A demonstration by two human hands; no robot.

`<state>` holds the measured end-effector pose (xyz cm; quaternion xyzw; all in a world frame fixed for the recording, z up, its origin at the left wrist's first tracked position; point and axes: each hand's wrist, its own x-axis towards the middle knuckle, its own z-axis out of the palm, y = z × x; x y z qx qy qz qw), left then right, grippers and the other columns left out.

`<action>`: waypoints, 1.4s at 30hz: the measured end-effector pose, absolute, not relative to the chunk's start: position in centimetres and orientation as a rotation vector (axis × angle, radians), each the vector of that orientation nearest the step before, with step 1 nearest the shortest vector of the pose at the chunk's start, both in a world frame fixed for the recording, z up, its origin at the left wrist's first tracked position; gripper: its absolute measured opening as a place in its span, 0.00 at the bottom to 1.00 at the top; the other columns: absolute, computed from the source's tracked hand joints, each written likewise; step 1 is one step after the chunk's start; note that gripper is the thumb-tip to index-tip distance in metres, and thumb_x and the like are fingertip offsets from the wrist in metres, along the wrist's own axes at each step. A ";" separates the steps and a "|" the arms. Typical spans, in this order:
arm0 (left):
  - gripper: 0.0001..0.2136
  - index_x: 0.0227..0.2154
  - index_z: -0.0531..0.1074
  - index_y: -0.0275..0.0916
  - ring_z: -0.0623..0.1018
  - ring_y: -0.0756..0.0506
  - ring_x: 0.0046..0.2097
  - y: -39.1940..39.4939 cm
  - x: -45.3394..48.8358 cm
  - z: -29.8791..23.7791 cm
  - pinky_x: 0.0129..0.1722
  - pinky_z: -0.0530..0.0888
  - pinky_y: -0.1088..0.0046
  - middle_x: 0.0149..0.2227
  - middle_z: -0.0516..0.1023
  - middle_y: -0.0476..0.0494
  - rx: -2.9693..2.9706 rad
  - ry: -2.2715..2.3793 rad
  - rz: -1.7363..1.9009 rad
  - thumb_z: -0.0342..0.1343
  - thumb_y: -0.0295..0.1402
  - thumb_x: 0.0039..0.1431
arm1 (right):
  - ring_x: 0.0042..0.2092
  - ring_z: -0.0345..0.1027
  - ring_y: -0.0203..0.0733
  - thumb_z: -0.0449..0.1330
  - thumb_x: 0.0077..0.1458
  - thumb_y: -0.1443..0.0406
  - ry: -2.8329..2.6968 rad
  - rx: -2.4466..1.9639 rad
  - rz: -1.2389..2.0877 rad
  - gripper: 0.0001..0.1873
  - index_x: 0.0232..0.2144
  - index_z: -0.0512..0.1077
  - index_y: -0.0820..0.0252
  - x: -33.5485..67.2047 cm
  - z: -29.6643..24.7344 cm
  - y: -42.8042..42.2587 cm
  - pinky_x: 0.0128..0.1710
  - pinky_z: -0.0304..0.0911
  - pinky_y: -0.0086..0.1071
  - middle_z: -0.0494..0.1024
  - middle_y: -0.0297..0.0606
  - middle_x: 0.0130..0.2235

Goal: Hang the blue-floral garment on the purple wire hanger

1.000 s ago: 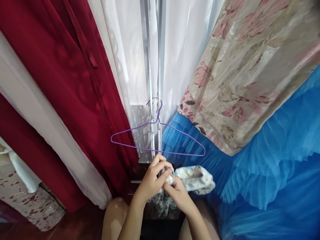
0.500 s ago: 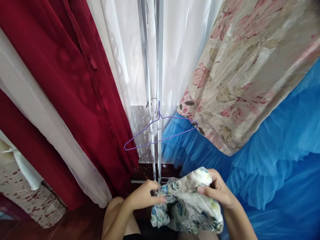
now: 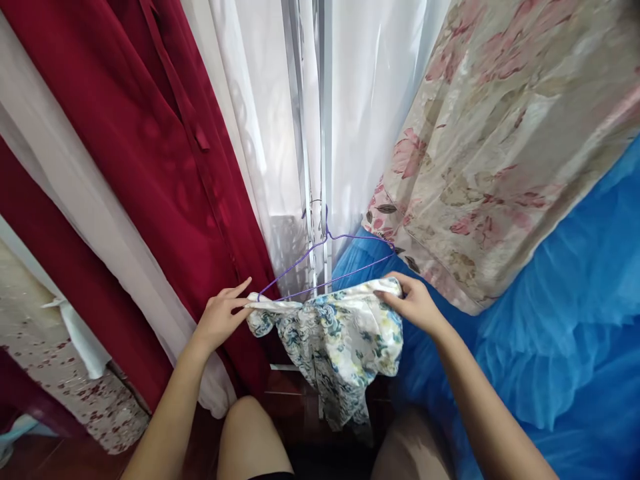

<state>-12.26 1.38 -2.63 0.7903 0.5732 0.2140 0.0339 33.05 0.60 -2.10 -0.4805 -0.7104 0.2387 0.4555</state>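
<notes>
A white top with a blue and yellow floral print (image 3: 345, 333) hangs stretched sideways between my hands, its lower part dangling. My left hand (image 3: 225, 313) pinches its left upper edge, with the index finger pointing out. My right hand (image 3: 413, 303) grips the right upper corner between thumb and fingers. Just above the top, a purple wire hanger (image 3: 360, 237) hangs by its hook at the metal posts. The hanger's left corner meets the top's left edge by my left fingers; its right corner is free, above my right hand.
Grey metal posts (image 3: 325, 133) stand in the middle, before a white cloth (image 3: 375, 87). Dark red drapes (image 3: 165, 167) hang at left. At right are a beige floral cloth (image 3: 480, 160) and blue tulle (image 3: 540, 333). My knee (image 3: 255, 433) shows below, above a dark red tiled floor.
The bunched top has been lifted and spread wide, up against the hanger. My left hand moved left and up, my right hand up. The hanger's left corner now touches the top.
</notes>
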 end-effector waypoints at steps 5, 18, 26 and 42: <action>0.19 0.49 0.81 0.50 0.79 0.39 0.54 2.3 -11.8 -1.2 0.55 0.71 0.64 0.55 0.80 0.48 2.394 1.725 0.780 0.47 0.48 0.69 | 0.22 0.53 0.37 0.62 0.57 0.53 -1.709 -1.214 0.334 0.35 0.64 0.66 0.60 33.2 -1.0 6.4 0.23 0.52 0.32 0.66 0.30 0.22; 0.20 0.50 0.79 0.44 0.79 0.37 0.53 2.9 -11.0 -3.1 0.52 0.72 0.68 0.54 0.80 0.43 2.153 1.827 1.033 0.47 0.46 0.68 | 0.28 0.58 0.39 0.47 0.66 0.44 -1.721 -1.331 0.360 0.27 0.26 0.64 0.56 32.6 -2.1 7.1 0.29 0.53 0.31 0.64 0.32 0.23; 0.20 0.46 0.78 0.35 0.79 0.43 0.32 4.0 -9.7 -2.0 0.36 0.71 0.71 0.29 0.80 0.45 1.731 1.875 1.367 0.52 0.46 0.63 | 0.23 0.48 0.34 0.55 0.57 0.37 -1.592 -1.341 0.854 0.32 0.21 0.62 0.57 32.6 -0.5 4.4 0.23 0.45 0.31 0.57 0.29 0.20; 0.28 0.38 0.74 0.33 0.79 0.42 0.34 8.7 -10.5 -0.4 0.39 0.78 0.63 0.33 0.78 0.35 0.733 1.015 1.241 0.41 0.54 0.68 | 0.19 0.57 0.36 0.58 0.55 0.38 -1.376 -1.371 0.934 0.29 0.24 0.67 0.57 32.4 -0.1 3.3 0.18 0.56 0.30 0.61 0.29 0.18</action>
